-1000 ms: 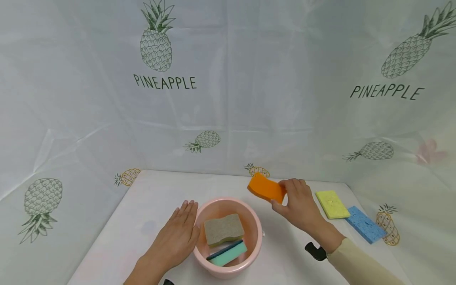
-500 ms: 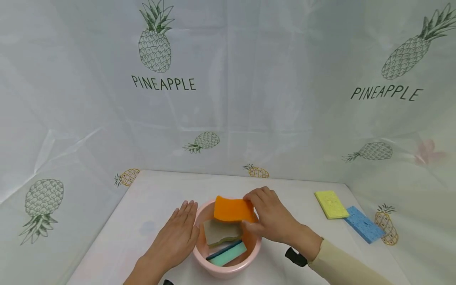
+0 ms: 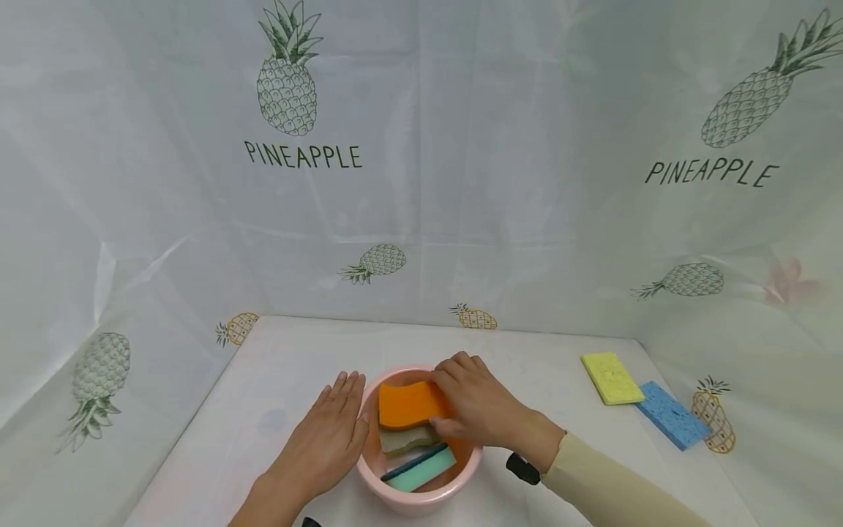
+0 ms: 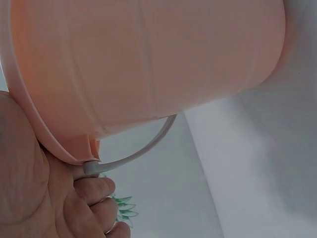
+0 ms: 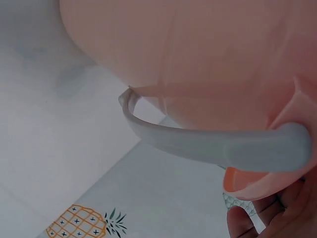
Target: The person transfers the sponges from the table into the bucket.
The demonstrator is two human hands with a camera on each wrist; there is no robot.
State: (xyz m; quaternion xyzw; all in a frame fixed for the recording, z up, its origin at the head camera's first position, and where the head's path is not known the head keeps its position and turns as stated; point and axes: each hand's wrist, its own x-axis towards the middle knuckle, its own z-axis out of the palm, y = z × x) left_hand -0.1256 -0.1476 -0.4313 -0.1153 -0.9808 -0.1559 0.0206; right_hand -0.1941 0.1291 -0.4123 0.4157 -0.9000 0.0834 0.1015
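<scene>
In the head view a pink bucket (image 3: 421,503) stands at the table's front. My right hand (image 3: 476,401) reaches over its right rim and grips the right end of an orange sponge (image 3: 408,404), which lies over a beige sponge (image 3: 408,439) inside. A mint-green sponge with a dark scouring side (image 3: 424,469) is nearer me in the bucket. My left hand (image 3: 326,437) rests with straight fingers against the left rim. The left wrist view shows that hand (image 4: 59,198) at the rim, beside the grey handle (image 4: 143,151). In the right wrist view the bucket wall hides the sponge.
To the right on the white table (image 3: 316,344) lie a yellow sponge (image 3: 612,378) and a blue sponge (image 3: 672,414), their corners overlapping. A white sheet with pineapple prints (image 3: 421,183) hangs behind the table and along its sides.
My right hand has carried the orange sponge left from beyond the bucket's right side and down into the bucket, over the beige sponge. My left hand has stayed at the rim.
</scene>
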